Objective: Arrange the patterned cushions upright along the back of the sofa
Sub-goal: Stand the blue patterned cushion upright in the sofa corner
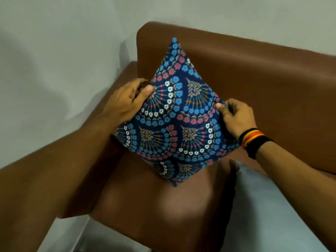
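A dark blue cushion [174, 113] with a blue, pink and white flower pattern stands on one corner on the seat of the brown leather sofa [254, 79], at its left end, leaning toward the backrest. My left hand [127, 100] grips the cushion's left edge, thumb on the front. My right hand [236, 117], with black and orange bands on its wrist, pinches the right edge.
A plain grey-blue cushion [269, 211] lies on the seat at the lower right, close under my right forearm. The sofa's left armrest [60, 179] runs under my left forearm. A pale wall [63, 42] stands behind and to the left.
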A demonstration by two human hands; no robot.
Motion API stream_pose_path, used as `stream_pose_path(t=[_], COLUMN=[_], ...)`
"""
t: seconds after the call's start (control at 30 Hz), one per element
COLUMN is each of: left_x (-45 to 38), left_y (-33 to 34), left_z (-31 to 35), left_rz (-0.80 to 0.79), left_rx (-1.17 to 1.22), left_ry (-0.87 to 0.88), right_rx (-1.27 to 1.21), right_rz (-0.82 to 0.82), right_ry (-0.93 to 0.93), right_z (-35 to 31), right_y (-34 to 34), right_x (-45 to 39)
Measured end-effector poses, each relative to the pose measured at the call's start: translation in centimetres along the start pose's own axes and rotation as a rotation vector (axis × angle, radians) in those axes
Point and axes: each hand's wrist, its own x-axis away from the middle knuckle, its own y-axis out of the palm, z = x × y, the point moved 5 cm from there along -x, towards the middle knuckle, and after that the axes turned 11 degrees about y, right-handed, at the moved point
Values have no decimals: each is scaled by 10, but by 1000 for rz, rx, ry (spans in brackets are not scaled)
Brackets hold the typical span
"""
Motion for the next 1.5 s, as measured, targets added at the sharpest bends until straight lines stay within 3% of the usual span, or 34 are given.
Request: stream_pose_path(t=[0.17,0.3,0.53,0.8,1.0,1.27,1.43,1.5], left_x=[6,24,4,-34,-27,-4,52,83], left_y=[42,62,50,47,47,64,82,108], left_z=[-13,-41,-52,-63,-88,-72,-18,21], left_rz=[-239,-307,-111,-60,-50,-52,220,257], left_rx=[-190,-133,107,249,112,85,-104,-139], left_ry=[-26,-135,-167,-83,-179,-329,-120,20], right_rx=[-144,-308,-592,-745,-590,-291,-233,-143], right_rz=[91,163,65,76,-32,-108,-2,16], right_ry=[209,156,-71,85,163,182,181,221], right_z=[34,40,8,48,54,54,86,123], right_y=[31,35,13,2,58,49,1,-30], right_x=[-9,-13,-8,-23,-49,-65,-2,37])
